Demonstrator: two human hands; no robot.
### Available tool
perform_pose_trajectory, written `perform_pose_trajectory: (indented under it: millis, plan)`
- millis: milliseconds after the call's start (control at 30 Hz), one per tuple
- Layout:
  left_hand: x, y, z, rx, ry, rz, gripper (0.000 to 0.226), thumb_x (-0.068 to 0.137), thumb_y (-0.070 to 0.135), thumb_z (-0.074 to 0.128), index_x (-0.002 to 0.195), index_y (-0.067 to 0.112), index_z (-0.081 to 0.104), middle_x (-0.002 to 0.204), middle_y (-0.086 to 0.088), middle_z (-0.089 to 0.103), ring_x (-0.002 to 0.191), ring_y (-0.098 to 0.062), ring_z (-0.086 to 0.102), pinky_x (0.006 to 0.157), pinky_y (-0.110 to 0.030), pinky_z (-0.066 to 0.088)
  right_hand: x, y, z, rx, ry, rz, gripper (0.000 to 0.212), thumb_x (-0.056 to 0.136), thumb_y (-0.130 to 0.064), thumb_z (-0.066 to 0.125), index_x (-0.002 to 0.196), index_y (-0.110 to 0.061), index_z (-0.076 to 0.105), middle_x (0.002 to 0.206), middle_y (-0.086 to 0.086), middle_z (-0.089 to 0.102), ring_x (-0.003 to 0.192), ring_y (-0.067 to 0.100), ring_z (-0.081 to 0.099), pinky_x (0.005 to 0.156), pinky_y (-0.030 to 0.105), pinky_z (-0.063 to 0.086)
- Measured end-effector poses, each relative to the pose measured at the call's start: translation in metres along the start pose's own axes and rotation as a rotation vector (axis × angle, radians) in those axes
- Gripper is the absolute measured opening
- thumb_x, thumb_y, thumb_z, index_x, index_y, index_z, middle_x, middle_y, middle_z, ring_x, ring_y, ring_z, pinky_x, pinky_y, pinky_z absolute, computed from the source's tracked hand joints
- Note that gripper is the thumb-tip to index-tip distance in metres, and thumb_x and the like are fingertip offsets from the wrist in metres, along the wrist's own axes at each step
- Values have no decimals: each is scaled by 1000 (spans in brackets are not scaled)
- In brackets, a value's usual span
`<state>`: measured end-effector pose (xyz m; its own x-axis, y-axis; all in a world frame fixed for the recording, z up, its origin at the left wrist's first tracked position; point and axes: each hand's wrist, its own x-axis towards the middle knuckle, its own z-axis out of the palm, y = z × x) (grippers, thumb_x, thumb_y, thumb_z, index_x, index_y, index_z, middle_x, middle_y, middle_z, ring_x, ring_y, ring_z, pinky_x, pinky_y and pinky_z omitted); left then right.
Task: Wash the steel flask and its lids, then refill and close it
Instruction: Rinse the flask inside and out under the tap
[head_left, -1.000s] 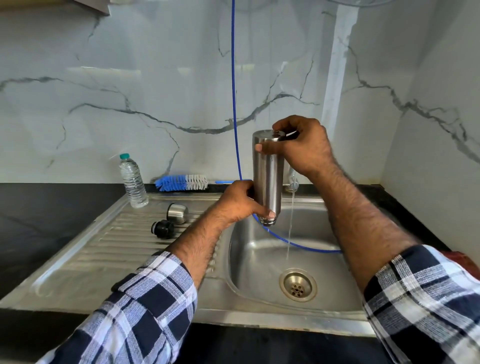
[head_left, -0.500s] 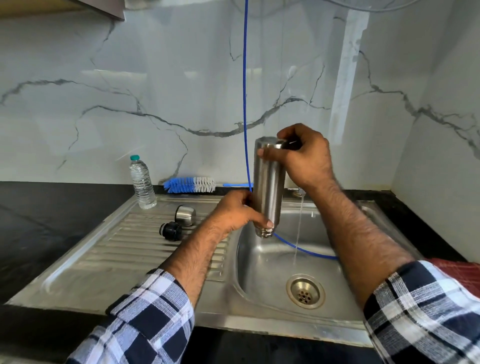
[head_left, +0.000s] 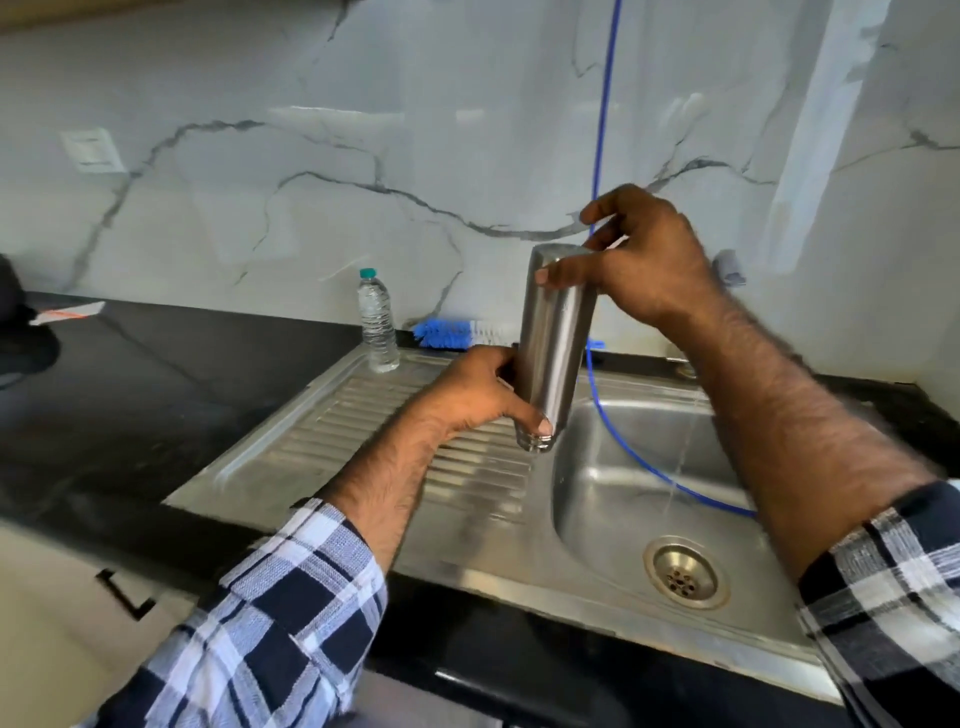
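Head view: the steel flask (head_left: 553, 343) is being held inverted, mouth downward, above the sink (head_left: 613, 499) edge. The left hand (head_left: 475, 395) is gripping its lower end, fingers curled round the neck; the right hand (head_left: 644, 260) is pinching the upturned base. Right of both grips, a water stream (head_left: 680, 462) is falling beside a blue hose (head_left: 602, 130).

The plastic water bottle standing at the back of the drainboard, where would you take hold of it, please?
Grip the plastic water bottle round its mid-body, coming from the front or left: it stands upright, the wall is close behind it, and the bottle brush lies to its right. Its teal cap is a narrower hold.
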<state>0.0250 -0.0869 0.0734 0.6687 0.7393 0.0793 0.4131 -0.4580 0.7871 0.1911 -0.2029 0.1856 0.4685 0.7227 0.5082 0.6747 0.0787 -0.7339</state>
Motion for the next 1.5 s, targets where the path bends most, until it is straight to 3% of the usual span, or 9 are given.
perform_pose_trajectory:
  millis: [100,233,367,633,967,1100,1200,1500]
  plan:
    - [-17,-30,-40,1,101,-49,64,46,25,105,103,20,77,96,7,79,94,-17,74,82,-31,58,11,-28,44,40,-60,-45,80,40,-56,100,108,-26,68,91,-2,71,80,19,72,76,43,63]
    - [-40,-72,-93,34,185,-136,63,47,23,105,103,23,76,95,8,80,96,-15,74,87,-32,58,15,-65,105,19,-195,-132,75,51,-53,101,113,-27,68,92,-7,70,80,6,66,63,25,47]
    - [-59,-112,-138,78,254,-219,62,45,23,105,100,22,77,94,8,80,94,-14,74,91,-37,60,19,-90,166,46,-309,-159,74,54,-51,101,115,-27,66,93,-6,71,85,9,68,71,28,53]
    - [-59,-170,-178,36,408,-316,57,47,12,105,96,18,77,89,3,80,88,-18,77,88,-41,64,33,-104,250,66,-398,-196,80,59,-45,102,124,-24,62,96,-6,72,88,9,69,68,25,52]
    - [-27,-194,-168,16,403,-365,67,47,16,107,106,14,75,96,3,78,91,-16,75,88,-36,62,47,-88,287,34,-416,-232,80,60,-42,102,126,-26,59,99,-6,72,86,9,69,69,28,57]
    - [-23,-201,-166,12,399,-385,65,49,15,106,106,13,74,96,3,78,91,-17,74,86,-34,60,50,-82,293,43,-450,-221,78,62,-39,102,126,-26,59,101,-5,71,82,12,72,53,23,58]
    - [-22,-204,-167,5,393,-385,64,50,15,105,107,14,75,96,4,78,91,-15,74,85,-31,59,53,-79,297,47,-460,-218,72,67,-37,100,125,-24,61,104,-5,70,82,12,71,51,19,55]
    - [-26,-206,-170,1,359,-364,67,58,17,103,118,16,73,105,5,77,99,-13,71,82,-24,51,57,-78,303,-7,-466,-229,69,73,-44,96,128,-21,60,115,-3,70,91,9,69,60,21,54]
